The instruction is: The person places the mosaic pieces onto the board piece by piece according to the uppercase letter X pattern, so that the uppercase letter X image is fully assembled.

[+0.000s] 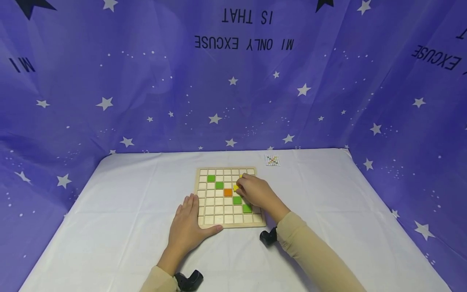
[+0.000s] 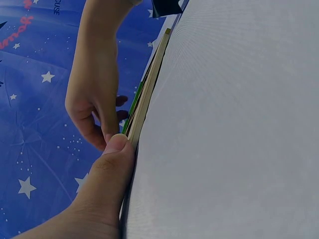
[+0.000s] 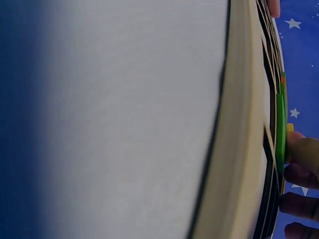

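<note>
A square wooden board (image 1: 231, 225) with a grid of shallow cells lies on the white cloth. Green tiles (image 1: 219, 185) and one orange tile (image 1: 228, 192) form a diagonal across it. My left hand (image 1: 187, 225) rests at the board's near left corner, fingers straight along the left side, thumb on the front edge. Over the right half, my right hand (image 1: 257, 190) pinches a yellow tile (image 1: 236, 188); the right wrist view shows this yellow tile (image 3: 290, 128) standing out at the fingertips. Another yellow tile (image 1: 241, 176) is partly hidden behind that hand.
A small card (image 1: 272, 160) printed with a coloured grid lies beyond the board's far right corner. Black wrist-worn devices (image 1: 268, 237) sit below both wrists. A purple star-patterned curtain (image 1: 233, 101) rises behind the table (image 1: 109, 211).
</note>
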The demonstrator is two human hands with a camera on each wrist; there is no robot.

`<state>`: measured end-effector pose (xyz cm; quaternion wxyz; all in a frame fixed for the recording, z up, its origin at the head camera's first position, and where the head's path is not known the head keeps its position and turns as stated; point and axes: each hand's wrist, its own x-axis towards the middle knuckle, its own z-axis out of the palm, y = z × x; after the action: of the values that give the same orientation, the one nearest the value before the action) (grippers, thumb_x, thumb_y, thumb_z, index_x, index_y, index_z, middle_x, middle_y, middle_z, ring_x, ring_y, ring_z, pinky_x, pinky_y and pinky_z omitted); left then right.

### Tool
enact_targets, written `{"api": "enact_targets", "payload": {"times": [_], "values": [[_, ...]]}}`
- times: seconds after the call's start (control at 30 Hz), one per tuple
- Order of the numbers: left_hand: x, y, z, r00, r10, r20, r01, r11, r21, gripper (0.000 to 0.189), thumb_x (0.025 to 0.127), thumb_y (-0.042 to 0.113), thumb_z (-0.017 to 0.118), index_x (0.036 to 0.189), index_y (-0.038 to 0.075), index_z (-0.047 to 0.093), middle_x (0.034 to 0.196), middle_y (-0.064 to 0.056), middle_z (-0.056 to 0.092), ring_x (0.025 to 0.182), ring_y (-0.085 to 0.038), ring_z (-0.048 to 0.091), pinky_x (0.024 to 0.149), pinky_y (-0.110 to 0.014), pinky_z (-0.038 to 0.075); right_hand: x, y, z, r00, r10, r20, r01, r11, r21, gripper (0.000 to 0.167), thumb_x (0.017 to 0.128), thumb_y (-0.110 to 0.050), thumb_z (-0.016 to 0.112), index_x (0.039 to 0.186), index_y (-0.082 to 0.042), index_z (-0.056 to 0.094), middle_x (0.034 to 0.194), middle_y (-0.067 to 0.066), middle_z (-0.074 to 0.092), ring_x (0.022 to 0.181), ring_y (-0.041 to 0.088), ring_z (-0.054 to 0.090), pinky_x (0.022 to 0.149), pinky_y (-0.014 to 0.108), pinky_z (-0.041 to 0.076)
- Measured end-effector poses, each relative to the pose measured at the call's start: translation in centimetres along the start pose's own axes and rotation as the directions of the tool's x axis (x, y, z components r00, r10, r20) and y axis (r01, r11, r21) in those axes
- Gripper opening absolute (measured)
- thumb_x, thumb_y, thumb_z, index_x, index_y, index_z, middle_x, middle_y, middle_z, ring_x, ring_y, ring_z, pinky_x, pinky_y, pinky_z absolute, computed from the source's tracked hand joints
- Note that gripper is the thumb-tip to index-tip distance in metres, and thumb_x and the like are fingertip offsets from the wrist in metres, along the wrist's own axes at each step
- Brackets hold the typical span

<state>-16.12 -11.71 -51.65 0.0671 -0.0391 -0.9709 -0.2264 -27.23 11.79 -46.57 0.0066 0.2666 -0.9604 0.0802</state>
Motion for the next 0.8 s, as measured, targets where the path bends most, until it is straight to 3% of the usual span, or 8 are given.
{"api": "enact_targets", "payload": {"times": [0.4,0.57,0.8], "values": [[0.0,0.1,-0.1,1.000,-0.004,0.008,0.004,1.000,-0.003,0.135,0.064,0.090,0.061,0.155,-0.004,0.025,0.163,-0.020,0.024,0.153,-0.037,0.020,0.125,-0.052,0.019,1.1,0.1,0.6,0.997,0.036,-0.074,-0.035,0.999,0.013,0.023,0.093,-0.035,0.069,0.106,-0.017,0.075,0.090,-0.005,0.063,0.080,0.012,0.063,0.070,0.030,0.057],[0.0,0.0,-0.1,1.000,-0.006,0.015,0.006,1.000,-0.003,0.136,0.064,0.091,0.059,0.155,-0.003,0.024,0.164,-0.019,0.023,0.153,-0.037,0.019,0.125,-0.052,0.019,1.2,0.1,0.6,0.996,0.064,-0.065,-0.062,0.997,0.040,0.023,0.092,-0.036,0.071,0.106,-0.018,0.075,0.092,-0.007,0.065,0.084,0.011,0.064,0.074,0.030,0.057],[0.0,0.1,-0.1,1.000,-0.012,0.021,0.012,1.000,-0.010,0.135,0.064,0.090,0.061,0.155,-0.003,0.024,0.164,-0.019,0.022,0.153,-0.037,0.019,0.126,-0.052,0.018,1.5,0.3,0.5,0.991,0.119,-0.053,-0.112,0.986,0.127,0.023,0.089,-0.034,0.074,0.106,-0.018,0.076,0.090,-0.006,0.066,0.077,0.009,0.058,0.069,0.029,0.053]]}}
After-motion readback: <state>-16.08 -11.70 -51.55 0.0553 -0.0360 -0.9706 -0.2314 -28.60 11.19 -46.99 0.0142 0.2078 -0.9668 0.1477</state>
